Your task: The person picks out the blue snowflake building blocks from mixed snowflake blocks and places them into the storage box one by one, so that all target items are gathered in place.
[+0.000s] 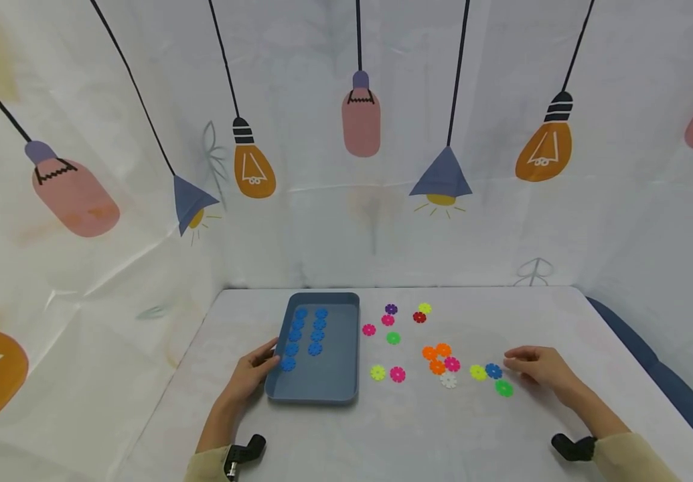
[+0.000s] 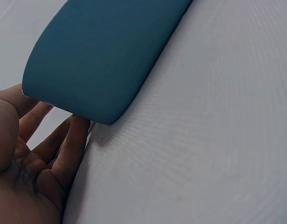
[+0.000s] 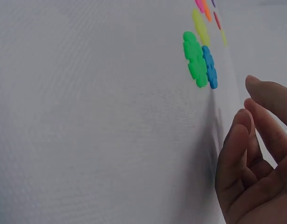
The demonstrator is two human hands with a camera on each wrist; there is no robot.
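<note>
A blue-grey tray [image 1: 341,375] lies on the table, with blue notched flower discs [image 1: 315,349] in two columns on its left side. My left hand [image 1: 251,372] grips the tray's left edge, thumb at the rim. In the left wrist view, its fingers [image 2: 73,144] reach past the tray's wall [image 2: 101,60]. Over the table at right, my right hand [image 1: 542,369] has its fingers loosely bent and holds nothing. Just left of its fingertips lies a blue disc [image 1: 493,371], beside a yellow disc [image 1: 478,373] and a green disc [image 1: 504,388].
Right of the tray, orange discs [image 1: 437,367], a white disc [image 1: 448,380] and pink discs [image 1: 397,374] are scattered. Farther back lie a purple disc [image 1: 391,308] and a red disc [image 1: 420,317]. A lamp-patterned cloth [image 1: 316,234] hangs behind the white table [image 1: 418,435].
</note>
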